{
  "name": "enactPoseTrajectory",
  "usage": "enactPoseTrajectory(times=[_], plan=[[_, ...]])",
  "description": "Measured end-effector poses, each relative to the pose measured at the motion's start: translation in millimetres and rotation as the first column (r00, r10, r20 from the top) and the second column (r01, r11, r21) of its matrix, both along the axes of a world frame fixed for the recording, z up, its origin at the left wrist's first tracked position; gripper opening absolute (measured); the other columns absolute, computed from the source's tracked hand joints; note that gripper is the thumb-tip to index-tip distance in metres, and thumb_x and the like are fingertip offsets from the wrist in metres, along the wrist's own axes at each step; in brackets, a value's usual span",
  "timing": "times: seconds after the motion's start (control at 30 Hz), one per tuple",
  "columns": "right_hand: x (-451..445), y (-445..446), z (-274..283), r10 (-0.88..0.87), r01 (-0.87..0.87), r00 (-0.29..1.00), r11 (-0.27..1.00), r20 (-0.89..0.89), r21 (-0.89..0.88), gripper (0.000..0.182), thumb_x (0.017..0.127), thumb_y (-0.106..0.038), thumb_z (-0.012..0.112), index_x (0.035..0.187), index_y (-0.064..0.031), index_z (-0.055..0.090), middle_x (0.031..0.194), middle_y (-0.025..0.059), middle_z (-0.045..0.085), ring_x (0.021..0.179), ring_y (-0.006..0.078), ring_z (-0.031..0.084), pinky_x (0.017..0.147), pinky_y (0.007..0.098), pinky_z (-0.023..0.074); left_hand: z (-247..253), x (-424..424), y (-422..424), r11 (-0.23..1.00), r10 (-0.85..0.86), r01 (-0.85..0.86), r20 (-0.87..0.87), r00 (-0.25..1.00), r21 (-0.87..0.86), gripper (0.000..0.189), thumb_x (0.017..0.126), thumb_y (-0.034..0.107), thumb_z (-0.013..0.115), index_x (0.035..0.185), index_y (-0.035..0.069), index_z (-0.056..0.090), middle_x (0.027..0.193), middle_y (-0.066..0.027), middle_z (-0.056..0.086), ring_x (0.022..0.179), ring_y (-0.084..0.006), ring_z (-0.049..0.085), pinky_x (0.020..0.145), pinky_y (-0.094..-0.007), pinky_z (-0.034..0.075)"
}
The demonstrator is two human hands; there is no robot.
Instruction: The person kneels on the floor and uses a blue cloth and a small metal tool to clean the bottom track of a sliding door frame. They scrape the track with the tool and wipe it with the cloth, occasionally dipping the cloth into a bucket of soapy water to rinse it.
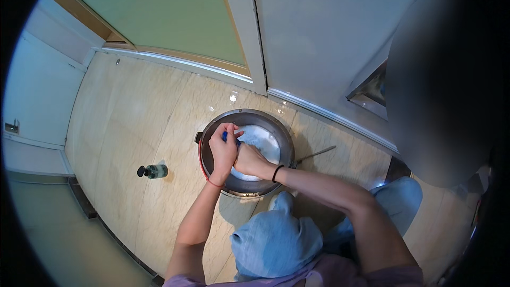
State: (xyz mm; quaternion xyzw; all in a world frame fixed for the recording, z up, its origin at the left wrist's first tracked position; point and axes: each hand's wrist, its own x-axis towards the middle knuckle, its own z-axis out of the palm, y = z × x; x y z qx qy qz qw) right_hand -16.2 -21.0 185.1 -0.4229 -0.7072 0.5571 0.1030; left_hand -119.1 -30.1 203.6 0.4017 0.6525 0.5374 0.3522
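Both my hands are together over a round metal bucket on the floor. White, foamy liquid covers its bottom. My left hand is bent around a small blue item, perhaps a cloth, which is mostly covered by fingers. Pressed against it from the right is my right hand, closed in a fist on the same blue item. A red cord circles my left wrist, and a black band is on the right one.
A green pump bottle lies or stands left of the bucket on the tile floor. A thin rod extends at the bucket's right. Beyond are a green panel and a white panel. My denim-covered knee is close to the bucket.
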Motion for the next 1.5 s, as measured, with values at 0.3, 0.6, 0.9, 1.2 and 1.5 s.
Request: enactPoseTrajectory(times=[0.3,0.6,0.9,1.2,1.5], plan=[[-2,8,-43,0.017,-0.157,0.966,0.828,0.256,0.538,0.032,0.075,-0.01,0.062,0.099,0.0111,0.06,0.074,0.028,0.067,0.07,0.0419,0.069,0.061,0.0487,0.0557,-100,-15,5,0.864,0.448,-0.441,-0.03,0.894,-0.243,0.02,0.093,0.009,0.056,0.075,0.002,0.06,0.076,-0.0073,0.061,0.066,-0.0169,0.056,0.061,-0.0321,0.046],[26,20,-25,0.163,-0.291,0.954,0.712,0.253,0.639,0.048,0.081,-0.031,0.07,0.102,0.0074,0.05,0.086,0.0255,0.066,0.077,0.0376,0.069,0.064,0.0437,0.0554,-81,-20,-16,0.927,0.356,-0.167,0.652,0.669,-0.334,0.016,0.099,0.019,0.052,0.099,0.005,0.06,0.084,-0.0051,0.06,0.073,-0.0154,0.057,0.067,-0.0295,0.048],[208,48,118,0.054,-0.139,0.977,0.895,-0.207,-0.424,0.048,0.097,-0.038,0.06,0.135,-0.0129,0.046,0.118,0.0118,0.056,0.083,0.012,0.061,0.061,0.0228,0.0526,79,51,-27,0.833,-0.353,0.548,0.688,0.634,-0.077,0.035,0.086,-0.003,0.068,0.118,0.004,0.057,0.116,-0.0065,0.059,0.105,-0.0143,0.061,0.091,-0.0268,0.051],[345,6,151,-0.359,0.322,0.92,0.921,-0.159,-0.221,0.027,0.099,-0.018,0.06,0.121,-0.0041,0.067,0.11,0.0037,0.066,0.102,0.0125,0.057,0.097,0.0267,0.0442,130,149,29,0.525,-0.82,0.848,0.314,0.478,0.079,0.015,0.089,0.002,0.068,0.103,0.003,0.064,0.122,-0.0064,0.062,0.131,-0.024,0.05,0.106,-0.0332,0.04],[414,-50,148,-0.777,0.687,0.427,0.611,-0.463,-0.394,0.017,0.105,-0.026,0.046,0.11,-0.0128,0.056,0.099,-0.0042,0.053,0.093,0.0074,0.05,0.086,0.0255,0.0417,137,217,50,0.38,-0.783,0.914,0.577,0.235,0.143,0.02,0.103,0.01,0.045,0.117,0.006,0.059,0.112,-0.0131,0.069,0.123,-0.0222,0.055,0.105,-0.0334,0.042]])
